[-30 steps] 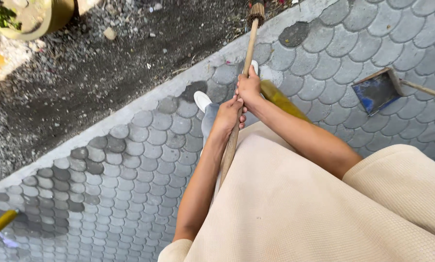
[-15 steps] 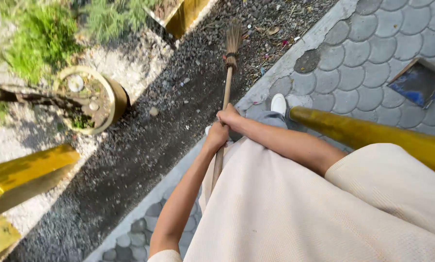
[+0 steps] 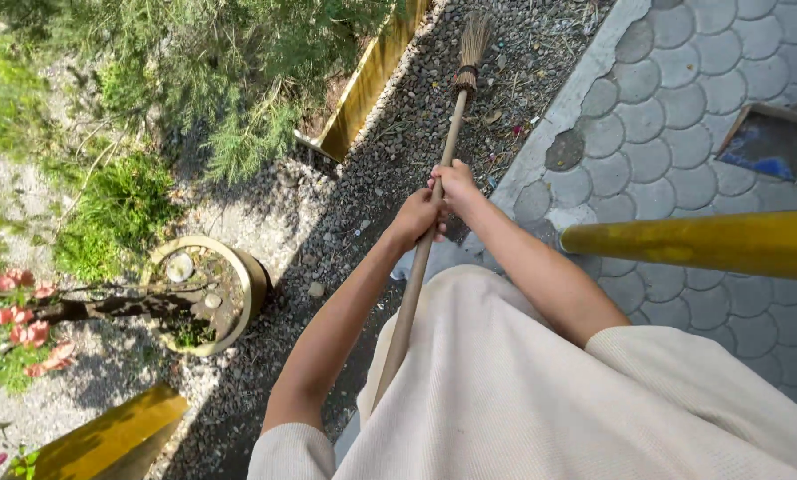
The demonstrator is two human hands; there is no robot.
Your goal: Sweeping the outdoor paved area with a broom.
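Two hands are closed around the wooden broom handle [image 3: 430, 222], left hand [image 3: 416, 220] just below the right hand [image 3: 456, 185], and the straw broom head [image 3: 472, 49] reaches out onto the dark gravel strip [image 3: 345, 213] at the far side. It looks like mid-sweep, litter scattered among the stones; the next stroke needs a light drag toward the scalloped paving [image 3: 683, 116]. The yellow rail [image 3: 709, 244] crowds the right, the blue dustpan [image 3: 767, 142] lies far right, and a round planter [image 3: 205, 293] sits left.

Your left hand [image 3: 416, 218] and right hand [image 3: 456, 185] clasp the broom [image 3: 452, 133] handle, its bristles on the gravel [image 3: 398, 151] beside the paving [image 3: 683, 107], near a dustpan [image 3: 767, 142].
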